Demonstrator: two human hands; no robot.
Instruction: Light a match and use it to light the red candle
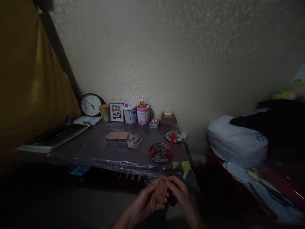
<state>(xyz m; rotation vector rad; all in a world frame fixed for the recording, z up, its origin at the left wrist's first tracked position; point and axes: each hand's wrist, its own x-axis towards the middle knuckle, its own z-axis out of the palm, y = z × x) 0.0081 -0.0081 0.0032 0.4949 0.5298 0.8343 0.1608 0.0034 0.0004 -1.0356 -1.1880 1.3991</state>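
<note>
Both my hands meet low in the view, in front of the table's near edge. My left hand and my right hand together hold a small brown cardboard box, about matchbox size, tilted between the fingertips. On the plastic-covered table lie a row of similar brown boxes, a crumpled clear bag, a patterned plate with a red scoop, and a second plate with small sticks.
Along the wall stand a round clock, a yellow cup, a panda picture, two tins, a small card box. Books lie at the left. A white bag and dark cloth sit on the right.
</note>
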